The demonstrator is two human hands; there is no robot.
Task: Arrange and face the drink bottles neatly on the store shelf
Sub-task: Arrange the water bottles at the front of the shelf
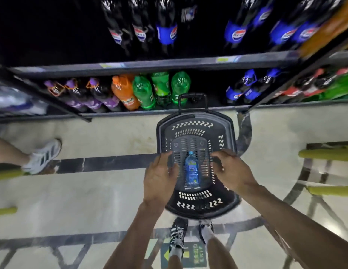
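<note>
A small blue water bottle (pixel 191 170) lies flat on the bottom of a black plastic shopping basket (pixel 194 125), which hangs above the floor in front of the shelves. My left hand (pixel 159 177) grips the basket's left rim and my right hand (pixel 232 170) grips its right rim, with the fingers curled inward. On the lower shelf (pixel 130 113) stand purple-capped dark bottles (pixel 91 94), an orange bottle (pixel 124 92), green bottles (pixel 161 88) and blue-capped cola bottles (pixel 245 88). Large cola bottles (pixel 166 30) line the upper shelf (pixel 150 65).
Another person's leg and white shoe (pixel 43 156) stand on the floor at the left. Yellow-green bars (pixel 324 155) jut in from both sides. My own feet (pixel 190 235) are below the basket. Red and green bottles (pixel 315 88) fill the shelf bay to the right.
</note>
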